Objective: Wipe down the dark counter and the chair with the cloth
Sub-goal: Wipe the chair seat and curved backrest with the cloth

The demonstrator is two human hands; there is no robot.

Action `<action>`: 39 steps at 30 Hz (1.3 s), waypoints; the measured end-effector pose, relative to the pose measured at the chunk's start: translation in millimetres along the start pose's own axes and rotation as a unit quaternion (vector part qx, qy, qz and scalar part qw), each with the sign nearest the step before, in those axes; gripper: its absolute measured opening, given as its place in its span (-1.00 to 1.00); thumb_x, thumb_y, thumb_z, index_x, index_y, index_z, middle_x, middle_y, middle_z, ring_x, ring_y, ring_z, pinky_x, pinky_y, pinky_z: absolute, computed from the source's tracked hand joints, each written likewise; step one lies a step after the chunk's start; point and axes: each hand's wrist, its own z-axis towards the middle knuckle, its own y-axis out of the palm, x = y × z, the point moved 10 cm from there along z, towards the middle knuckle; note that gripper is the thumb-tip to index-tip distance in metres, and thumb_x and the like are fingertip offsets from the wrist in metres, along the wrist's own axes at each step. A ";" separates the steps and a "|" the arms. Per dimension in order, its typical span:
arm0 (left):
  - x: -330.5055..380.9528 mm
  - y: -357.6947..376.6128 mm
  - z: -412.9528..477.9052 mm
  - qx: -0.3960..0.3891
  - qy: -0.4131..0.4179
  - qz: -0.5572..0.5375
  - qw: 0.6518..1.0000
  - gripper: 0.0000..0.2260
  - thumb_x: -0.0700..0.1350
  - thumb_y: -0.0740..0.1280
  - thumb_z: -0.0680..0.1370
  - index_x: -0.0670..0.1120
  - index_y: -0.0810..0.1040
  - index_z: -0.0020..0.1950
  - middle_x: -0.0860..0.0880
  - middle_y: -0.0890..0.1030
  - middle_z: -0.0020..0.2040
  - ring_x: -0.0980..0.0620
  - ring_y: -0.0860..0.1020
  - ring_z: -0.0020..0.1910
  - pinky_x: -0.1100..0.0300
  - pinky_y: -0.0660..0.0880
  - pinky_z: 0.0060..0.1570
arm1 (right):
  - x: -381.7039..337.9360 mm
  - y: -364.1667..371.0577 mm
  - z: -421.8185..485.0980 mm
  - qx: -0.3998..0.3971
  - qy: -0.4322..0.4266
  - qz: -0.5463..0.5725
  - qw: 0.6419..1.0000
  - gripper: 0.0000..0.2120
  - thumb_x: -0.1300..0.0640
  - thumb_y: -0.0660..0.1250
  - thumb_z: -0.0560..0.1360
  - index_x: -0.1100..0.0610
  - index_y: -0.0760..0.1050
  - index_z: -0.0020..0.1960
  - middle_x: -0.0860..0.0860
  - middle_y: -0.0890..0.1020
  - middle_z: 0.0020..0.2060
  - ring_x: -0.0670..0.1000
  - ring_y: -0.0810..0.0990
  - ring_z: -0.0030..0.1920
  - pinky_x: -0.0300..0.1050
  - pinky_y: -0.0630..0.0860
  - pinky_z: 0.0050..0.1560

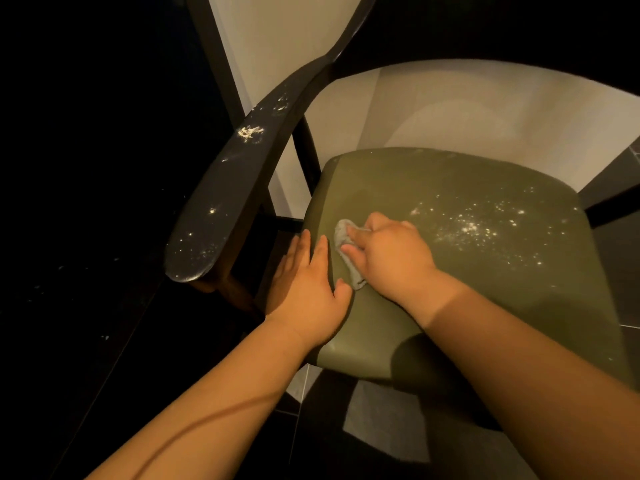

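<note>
A dark wooden chair with an olive-green padded seat [433, 188] fills the view. White crumbs and dust speckle the right half of the seat [478, 230] and the left armrest [225, 188]. My right hand [391, 258] grips a small grey cloth [346, 247] and presses it onto the seat's left part. My left hand [304, 285] lies flat, fingers straight, at the seat's left edge, just beside the cloth. Most of the cloth is hidden under my right hand.
A pale wall panel [485, 109] stands behind the chair back. The curved dark backrest rail [325, 67] arcs over the seat. Dark floor tiles [381, 420] lie below, with a few white specks on the dark floor at the left [104, 337].
</note>
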 end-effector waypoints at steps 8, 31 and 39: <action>34.1 -5.4 44.5 0.008 0.064 0.021 0.998 -0.33 0.15 0.21 0.66 -0.03 0.12 0.71 -0.09 0.05 0.73 -0.07 -0.04 0.70 -0.03 -0.10 0.67 | 91.1 -21.6 -12.1 0.010 0.149 -0.067 0.987 -0.59 -0.16 0.16 0.65 0.03 0.57 0.32 0.16 0.55 0.03 0.25 0.60 -0.07 0.01 0.40 -0.11; 42.8 5.3 67.6 0.067 0.087 0.065 0.992 -0.34 0.20 0.13 0.58 0.04 0.25 0.68 -0.06 0.16 0.71 -0.07 0.06 0.69 -0.06 -0.04 0.67 | 123.9 -8.7 -33.4 -0.071 0.172 -0.054 0.981 -0.55 -0.15 0.06 0.69 -0.07 0.38 0.52 0.09 0.52 0.17 0.18 0.59 0.06 0.00 0.42 0.09; 42.2 4.7 67.7 0.076 0.087 0.062 0.991 -0.33 0.19 0.14 0.55 0.03 0.30 0.66 -0.07 0.20 0.70 -0.08 0.11 0.69 -0.09 0.01 0.66 | 56.1 -1.7 -27.4 -0.046 0.119 -0.043 0.991 -0.63 -0.07 0.08 0.69 0.03 0.47 0.38 0.08 0.51 0.03 0.17 0.56 -0.09 0.00 0.35 -0.10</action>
